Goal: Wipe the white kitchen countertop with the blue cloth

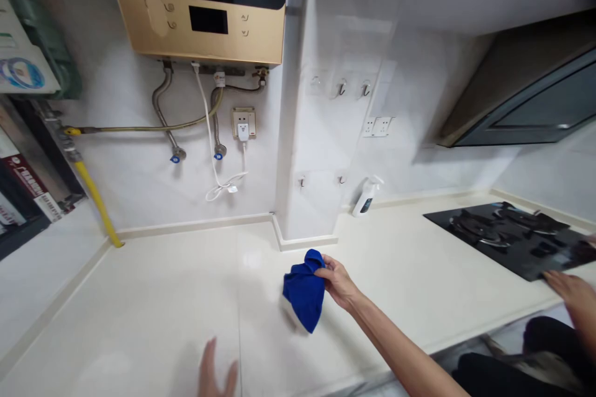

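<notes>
My right hand (341, 284), six o'clock, pinches blue cloth (305, 294), best gripped firmly; left hand (216, 377), seven o'clock, fingers apart

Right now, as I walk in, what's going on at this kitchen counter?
Someone's right hand is pinching a blue cloth over the pale counter, in front of the wall's jutting corner. Their left hand is over the counter too, partly in view, fingers apart and holding nothing that shows. Off to the right, another person's hand is at the near edge of the black cooktop. A white spray bottle stands by the wall.
</notes>
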The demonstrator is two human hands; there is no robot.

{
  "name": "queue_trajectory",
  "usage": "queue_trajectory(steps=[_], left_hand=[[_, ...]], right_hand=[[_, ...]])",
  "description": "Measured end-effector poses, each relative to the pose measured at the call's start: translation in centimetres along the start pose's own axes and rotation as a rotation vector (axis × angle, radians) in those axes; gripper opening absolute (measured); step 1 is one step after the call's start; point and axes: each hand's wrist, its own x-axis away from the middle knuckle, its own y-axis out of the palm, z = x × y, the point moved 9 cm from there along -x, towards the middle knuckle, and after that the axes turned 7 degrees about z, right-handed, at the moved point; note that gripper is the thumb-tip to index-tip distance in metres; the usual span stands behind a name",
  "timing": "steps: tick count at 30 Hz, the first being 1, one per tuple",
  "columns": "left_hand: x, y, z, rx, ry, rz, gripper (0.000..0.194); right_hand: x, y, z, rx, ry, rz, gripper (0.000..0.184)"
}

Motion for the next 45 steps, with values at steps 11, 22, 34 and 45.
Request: queue_trajectory(steps=[11, 22, 34, 45], left_hand=[[5.0, 14.4, 10.5, 0.546, -0.207, -0.662, 0.075], [-0.3, 8.7, 14.9, 0.128, 0.063, -0.567, 0.036], [-4.8, 8.5, 21.4, 0.058, 0.085, -0.253, 0.046], [-7.9, 9.7, 21.4, 0.308, -0.313, -0.105, 0.068]], right_hand=[[6.4, 0.7, 1.9, 0.054, 0.040, -0.043, 0.046], [3.1, -2.6, 2.6, 0.128, 0.042, -0.133, 0.027], [-1.7, -4.0, 2.1, 0.138, -0.051, -0.166, 0.021], [-3.4, -1.8, 4.6, 0.355, -0.120, -0.367, 0.022]])
